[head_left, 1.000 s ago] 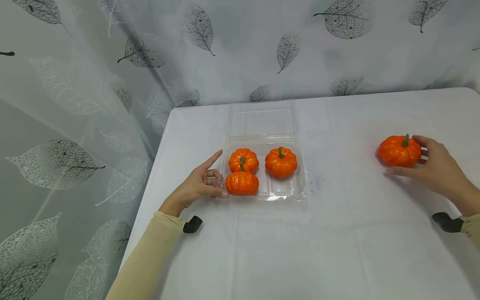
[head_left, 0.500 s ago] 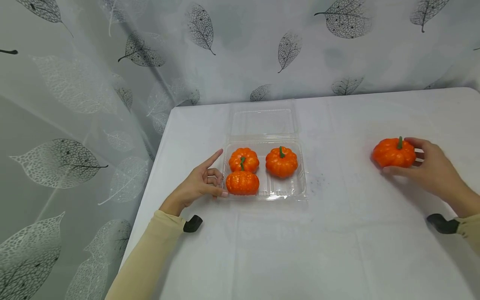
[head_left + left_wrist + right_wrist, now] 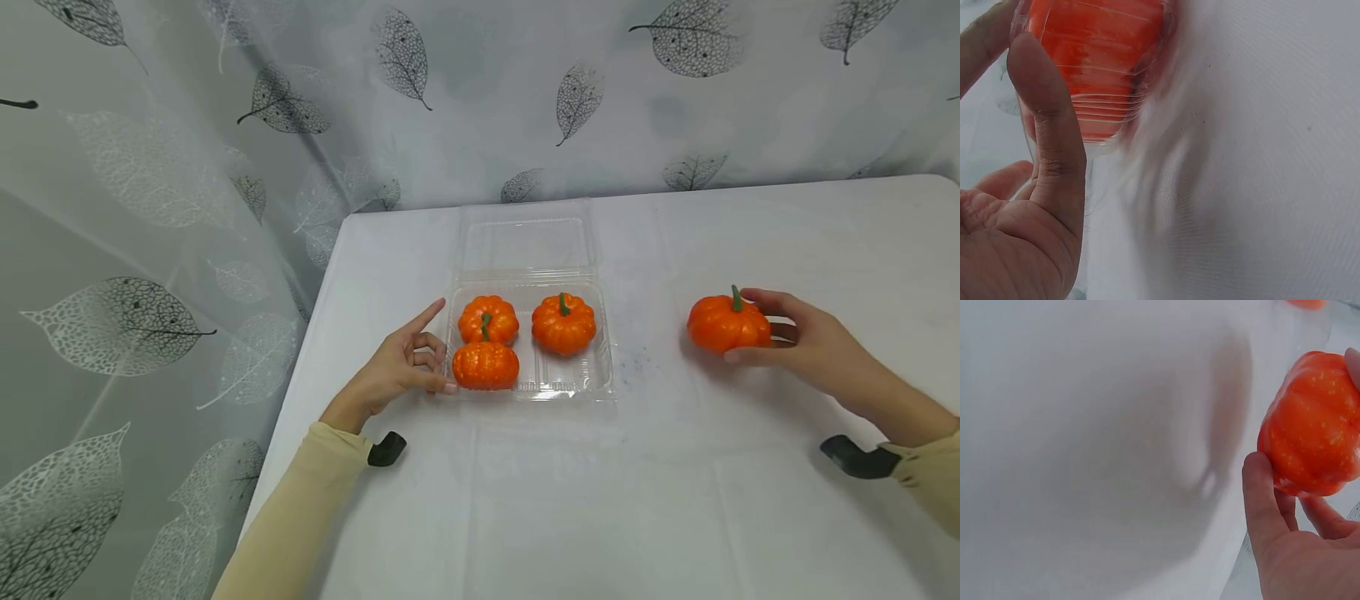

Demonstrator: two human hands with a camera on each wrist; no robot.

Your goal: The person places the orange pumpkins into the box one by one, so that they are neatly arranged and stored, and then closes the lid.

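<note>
A clear plastic clamshell box (image 3: 558,383) lies open on the table with three small orange pumpkins in it: one back left (image 3: 487,313), one front left (image 3: 485,367) and one on the right (image 3: 564,327). My left hand (image 3: 397,362) holds the box at its front left corner, thumb (image 3: 1047,112) against the rim, index finger pointing forward and the others curled beside the wall. To the right of the box, my right hand (image 3: 802,337) grips a fourth-like orange pumpkin (image 3: 726,323) with a green stem, between thumb and fingers. Its underside in the right wrist view (image 3: 1316,425) hangs over the cloth.
The box's transparent lid (image 3: 525,239) is folded back toward the table's far edge. A white cloth covers the table (image 3: 600,500). Behind and to the left hangs a grey curtain (image 3: 480,100) with leaf prints.
My right hand has carried its pumpkin leftward over the table, closer to the box. The left hand, the box and the pumpkins inside have stayed in place.
</note>
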